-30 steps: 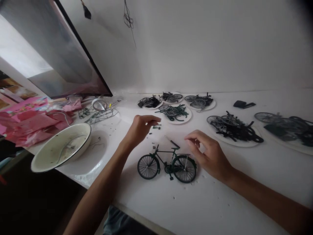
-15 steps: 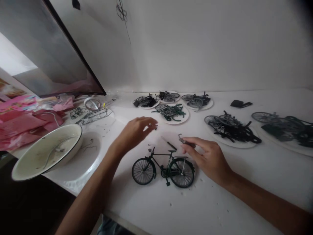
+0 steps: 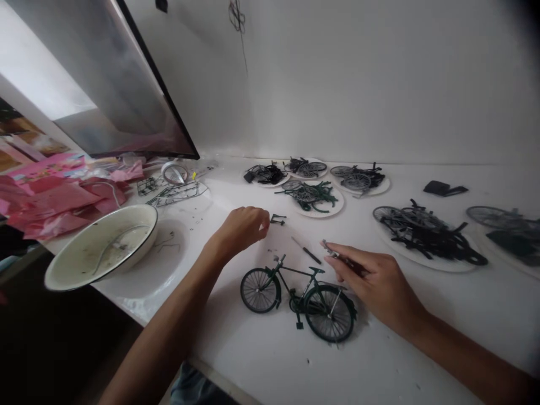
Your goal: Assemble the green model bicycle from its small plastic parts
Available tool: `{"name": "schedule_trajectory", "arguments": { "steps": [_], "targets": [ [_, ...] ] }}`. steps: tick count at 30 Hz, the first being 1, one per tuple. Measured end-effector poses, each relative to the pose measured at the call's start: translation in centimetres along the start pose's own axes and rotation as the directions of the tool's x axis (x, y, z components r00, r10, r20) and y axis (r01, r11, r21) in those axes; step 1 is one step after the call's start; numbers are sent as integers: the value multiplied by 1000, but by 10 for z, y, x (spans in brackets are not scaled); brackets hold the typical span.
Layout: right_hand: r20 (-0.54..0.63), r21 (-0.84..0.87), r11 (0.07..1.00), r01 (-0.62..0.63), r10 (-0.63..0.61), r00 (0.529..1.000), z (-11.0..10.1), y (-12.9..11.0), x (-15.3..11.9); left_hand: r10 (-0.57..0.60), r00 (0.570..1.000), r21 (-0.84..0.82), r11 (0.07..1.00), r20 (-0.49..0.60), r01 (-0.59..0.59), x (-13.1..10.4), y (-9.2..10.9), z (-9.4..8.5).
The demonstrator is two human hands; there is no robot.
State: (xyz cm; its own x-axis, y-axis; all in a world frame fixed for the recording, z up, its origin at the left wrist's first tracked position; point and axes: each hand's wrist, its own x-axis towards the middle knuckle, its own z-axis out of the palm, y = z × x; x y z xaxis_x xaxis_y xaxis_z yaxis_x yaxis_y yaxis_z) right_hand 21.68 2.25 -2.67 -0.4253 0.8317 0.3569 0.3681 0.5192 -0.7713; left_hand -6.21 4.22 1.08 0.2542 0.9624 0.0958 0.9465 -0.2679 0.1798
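Observation:
A dark green model bicycle [image 3: 299, 298] lies on the white table between my forearms. My left hand [image 3: 247, 226] is closed above the table behind its front wheel, fingers curled; what it holds, if anything, is too small to name. Just right of those fingers lies a small dark part [image 3: 277, 219]. My right hand [image 3: 371, 273] pinches a small grey metal tool [image 3: 337, 254] behind the rear wheel. Between the hands lies a thin rod with a dark handle [image 3: 311, 254].
Several plates of bicycle parts stand behind and right, one with green parts [image 3: 314, 194]. A cream basin [image 3: 101, 244] is at the left edge, by pink plastic [image 3: 63, 197]. Thin part frames [image 3: 177, 192] lie near a tape roll [image 3: 174, 173]. A dark screen [image 3: 143, 84] leans behind.
The view has shifted, moving the scene rightward. My left hand's fingers have closed beside the small dark part. My right hand still holds the metal tool, now turned differently.

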Motion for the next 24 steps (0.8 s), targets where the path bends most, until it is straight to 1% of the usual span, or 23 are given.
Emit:
{"name": "schedule_trajectory", "arguments": {
  "steps": [3, 5, 7, 9, 10, 12, 14, 16, 21, 24],
  "targets": [
    [25, -12, 1000, -8, 8, 1000, 1, 0, 2, 39, 998, -84, 996, -40, -42, -2, 5, -4],
    [48, -30, 999, -40, 41, 998, 2, 1, 3, 92, 991, -157, 982, -97, -107, -4, 14, -8],
    [72, -34, 996, -80, 83, 994, 2, 1, 4, 168, 967, -257, 942, -192, -214, -6, 27, -12],
    [89, -33, 994, -99, 102, 991, 3, 2, 5, 224, 930, -349, 880, -292, -322, -8, 41, -14],
    [96, -34, 995, -95, 98, 991, 3, 2, 5, 236, 914, -377, 854, -331, -357, -9, 48, -14],
    [93, -44, 997, -63, 67, 993, 3, 2, 5, 244, 896, -404, 826, -370, -392, -12, 59, -13],
    [77, -50, 998, -37, 41, 996, 4, 3, 4, 263, 889, -421, 806, -375, -416, -13, 66, -10],
    [64, -46, 999, -24, 27, 998, 4, 3, 3, 286, 890, -420, 802, -356, -426, -13, 69, -5],
    [64, -29, 1000, 11, -10, 998, 3, 3, 1, 305, 893, -291, 867, -330, -404, -10, 69, 7],
    [66, -29, 999, 29, -27, 997, 2, 2, 1, 322, 883, -249, 875, -342, -416, -9, 69, 9]
  ]
}}
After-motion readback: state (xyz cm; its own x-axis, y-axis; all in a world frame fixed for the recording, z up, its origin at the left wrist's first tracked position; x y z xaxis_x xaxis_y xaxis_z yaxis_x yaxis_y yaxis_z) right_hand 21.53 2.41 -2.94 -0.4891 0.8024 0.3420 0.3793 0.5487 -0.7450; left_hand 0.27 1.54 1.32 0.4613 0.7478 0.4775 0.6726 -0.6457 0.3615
